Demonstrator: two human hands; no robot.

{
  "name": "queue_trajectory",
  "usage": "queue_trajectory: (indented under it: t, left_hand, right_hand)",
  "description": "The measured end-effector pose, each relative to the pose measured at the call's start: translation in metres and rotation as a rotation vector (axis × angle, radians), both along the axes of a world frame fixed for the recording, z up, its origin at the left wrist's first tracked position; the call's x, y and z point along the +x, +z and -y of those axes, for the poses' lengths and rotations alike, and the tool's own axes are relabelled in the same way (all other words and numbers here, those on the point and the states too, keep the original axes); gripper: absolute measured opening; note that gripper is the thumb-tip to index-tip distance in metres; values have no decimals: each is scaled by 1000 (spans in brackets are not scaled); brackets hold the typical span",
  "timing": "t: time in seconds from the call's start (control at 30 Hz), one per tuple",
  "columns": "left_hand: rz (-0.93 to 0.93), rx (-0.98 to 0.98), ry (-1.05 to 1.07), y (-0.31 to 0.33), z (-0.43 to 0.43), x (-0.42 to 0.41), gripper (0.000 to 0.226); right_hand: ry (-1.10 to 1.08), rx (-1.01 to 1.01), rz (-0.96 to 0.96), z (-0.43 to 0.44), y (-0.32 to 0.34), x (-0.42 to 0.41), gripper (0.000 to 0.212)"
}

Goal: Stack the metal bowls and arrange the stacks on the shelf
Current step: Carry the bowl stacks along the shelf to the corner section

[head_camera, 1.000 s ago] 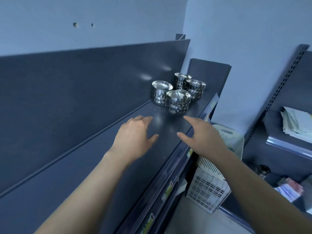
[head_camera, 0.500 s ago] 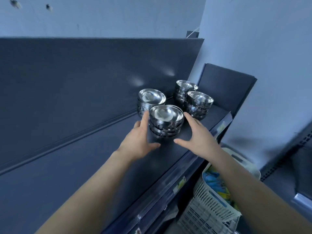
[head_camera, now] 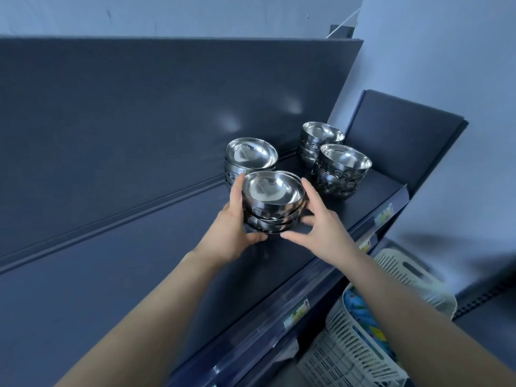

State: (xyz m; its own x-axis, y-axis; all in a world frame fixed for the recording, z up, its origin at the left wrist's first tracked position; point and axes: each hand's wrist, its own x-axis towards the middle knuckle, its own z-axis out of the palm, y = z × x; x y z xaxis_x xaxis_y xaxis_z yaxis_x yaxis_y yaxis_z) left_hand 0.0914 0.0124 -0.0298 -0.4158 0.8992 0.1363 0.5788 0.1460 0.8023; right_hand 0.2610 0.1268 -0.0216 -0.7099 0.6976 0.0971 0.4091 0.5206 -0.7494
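Several stacks of shiny metal bowls stand on the dark shelf [head_camera: 145, 275]. The nearest stack [head_camera: 272, 202] sits between both hands. My left hand [head_camera: 233, 224] grips its left side, thumb under the base and fingers up along the wall. My right hand [head_camera: 321, 222] grips its right side the same way. Behind it, against the back panel, stands a second stack [head_camera: 251, 157]. Two more stacks are further right: one at the back [head_camera: 321, 138] and one in front of it [head_camera: 342, 169].
The shelf's front rail [head_camera: 296, 311] carries price labels. Below to the right stands a white plastic basket [head_camera: 371, 339] with colourful packets inside. A dark end panel [head_camera: 402, 135] closes the shelf on the right.
Both hands moved forward from the bare shelf to the nearest bowl stack and closed around its sides. The view came closer to the bowls.
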Motion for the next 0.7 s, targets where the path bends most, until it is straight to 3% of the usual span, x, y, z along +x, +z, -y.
queue_trajectory:
  t: [0.3, 0.7]
  left_hand:
    - [30, 89, 155, 23, 59, -2, 119]
    - [-56, 132, 567, 45, 225, -18, 117]
  right_hand:
    - [163, 15, -78, 27, 15, -25, 112]
    - [529, 41, -118, 148, 40, -102, 110]
